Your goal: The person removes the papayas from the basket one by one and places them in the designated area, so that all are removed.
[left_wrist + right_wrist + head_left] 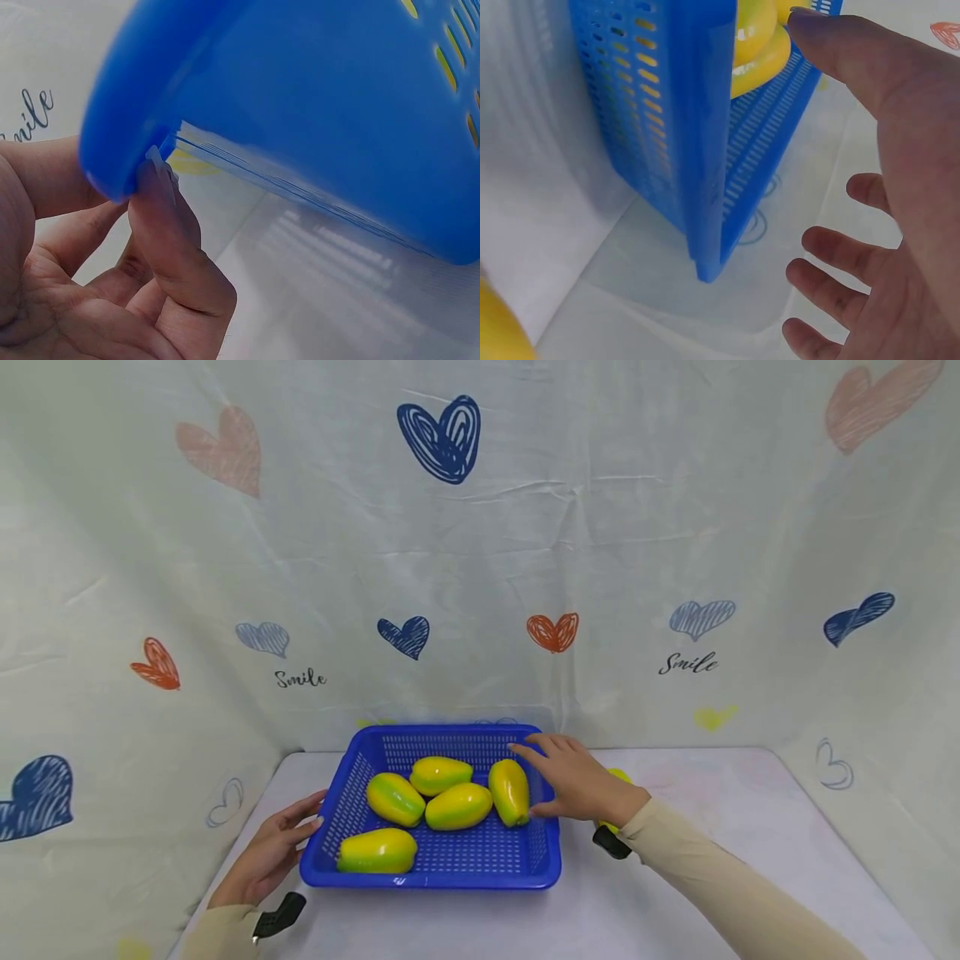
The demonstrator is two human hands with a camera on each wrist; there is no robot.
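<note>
A blue plastic basket (480, 881) with slotted walls stands on the table and holds several yellow-green papayas (459, 807). My left hand (273, 852) grips its left rim, the fingertips tucked at the underside of the edge in the left wrist view. Over the right rim reaches my right hand (577, 783), fingers spread and holding nothing. Closest to that hand lies the rightmost papaya (510, 792), inside the basket against the right side. In the right wrist view, the thumb and fingers (832, 296) are apart, beside the basket's rim (705, 150).
Another yellow fruit (499, 330) lies on the table outside the basket, mostly hidden behind my right wrist in the head view. The white table (712, 827) extends to the right. A white curtain (480, 543) printed with hearts hangs behind and along both sides.
</note>
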